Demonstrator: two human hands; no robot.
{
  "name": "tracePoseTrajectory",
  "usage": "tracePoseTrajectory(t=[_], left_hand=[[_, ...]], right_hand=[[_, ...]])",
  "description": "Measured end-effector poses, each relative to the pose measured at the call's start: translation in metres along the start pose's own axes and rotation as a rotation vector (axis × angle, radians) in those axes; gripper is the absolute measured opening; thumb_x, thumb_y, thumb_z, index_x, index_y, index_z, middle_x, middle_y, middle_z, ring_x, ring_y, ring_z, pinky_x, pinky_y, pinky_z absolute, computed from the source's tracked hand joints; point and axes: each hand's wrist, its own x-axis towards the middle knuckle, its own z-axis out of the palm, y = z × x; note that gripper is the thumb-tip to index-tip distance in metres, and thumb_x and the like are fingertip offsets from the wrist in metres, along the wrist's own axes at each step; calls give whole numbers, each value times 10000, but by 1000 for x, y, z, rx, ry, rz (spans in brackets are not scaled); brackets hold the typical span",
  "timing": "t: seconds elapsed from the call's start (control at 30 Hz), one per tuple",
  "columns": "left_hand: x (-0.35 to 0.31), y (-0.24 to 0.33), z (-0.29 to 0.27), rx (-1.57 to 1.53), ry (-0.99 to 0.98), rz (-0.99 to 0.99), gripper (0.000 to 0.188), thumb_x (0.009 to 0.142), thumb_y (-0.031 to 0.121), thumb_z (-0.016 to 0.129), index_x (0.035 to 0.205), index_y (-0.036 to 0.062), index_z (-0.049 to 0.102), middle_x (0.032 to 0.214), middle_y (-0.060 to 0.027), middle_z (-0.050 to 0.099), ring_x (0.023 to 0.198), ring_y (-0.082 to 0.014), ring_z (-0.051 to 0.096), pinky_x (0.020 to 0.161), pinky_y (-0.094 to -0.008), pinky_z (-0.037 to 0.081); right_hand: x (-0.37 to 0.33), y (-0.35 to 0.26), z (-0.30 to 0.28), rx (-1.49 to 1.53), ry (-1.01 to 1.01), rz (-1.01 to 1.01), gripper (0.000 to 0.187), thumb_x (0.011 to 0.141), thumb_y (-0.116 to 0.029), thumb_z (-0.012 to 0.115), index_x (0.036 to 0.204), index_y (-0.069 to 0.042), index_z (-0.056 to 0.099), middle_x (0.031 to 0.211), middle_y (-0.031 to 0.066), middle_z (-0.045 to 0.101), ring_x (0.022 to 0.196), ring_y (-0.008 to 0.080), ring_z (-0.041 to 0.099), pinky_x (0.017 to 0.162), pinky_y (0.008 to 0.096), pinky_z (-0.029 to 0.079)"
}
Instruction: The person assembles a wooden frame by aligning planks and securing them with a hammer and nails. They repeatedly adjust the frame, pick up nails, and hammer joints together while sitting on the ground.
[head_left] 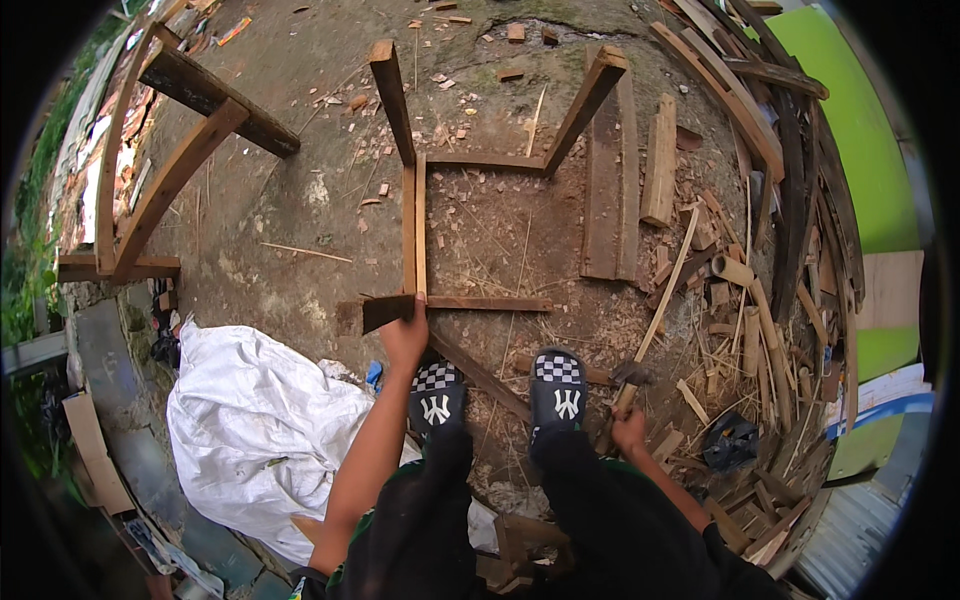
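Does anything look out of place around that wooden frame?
Yes: small chips litter the ground around the wooden frame, and bamboo and wood scraps lie jumbled at the right, pointing every way instead of neatly stacked.

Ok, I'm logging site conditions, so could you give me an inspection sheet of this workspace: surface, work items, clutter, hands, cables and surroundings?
Surface: brown ground, littered with small fragments.
Work items: wooden frame on the ground, two posts at its far side; what looks like a hammer.
Clutter: white sack at left; bamboo pieces and black plastic bag at right.
Hands: left hand grips the frame's near left corner; right hand holds the hammer's handle.
Cables: nothing seen.
Surroundings: green panel and corrugated sheet at right, plants at far left.
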Motion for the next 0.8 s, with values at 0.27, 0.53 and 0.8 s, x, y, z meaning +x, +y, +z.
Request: tracePoseTrajectory(t=[0.27,0.53,0.8], left_hand=[[-13,9,-6,6,-40,-49,354,1019,298,709,1127,-37,746,999,-238,776,978,-418,747,877,-465,556],[-1,11,-1,-39,-25,-50,455,1009,267,726,1339,-44,691,1112,-260,767,1055,-400,743,938,-455,543],[2,11,-6,-17,-43,13,405,1001,244,725,1292,-38,728,1078,-265,778,1056,-403,754,965,-455,547]], right_hand=[[-48,-95,-46,694,201,195,372,1132,-314,548,1358,-20,569,784,48,541,564,132,522,488,316,432],[-56,-189,-71,828,-333,-3,557,1143,-278,534,1664,-227,341,772,28,506,506,98,430,422,274,398],[-33,-205,-20,1317,-104,200,484,1166,-290,455,1639,-225,375,787,53,500,525,135,438,438,285,404]])
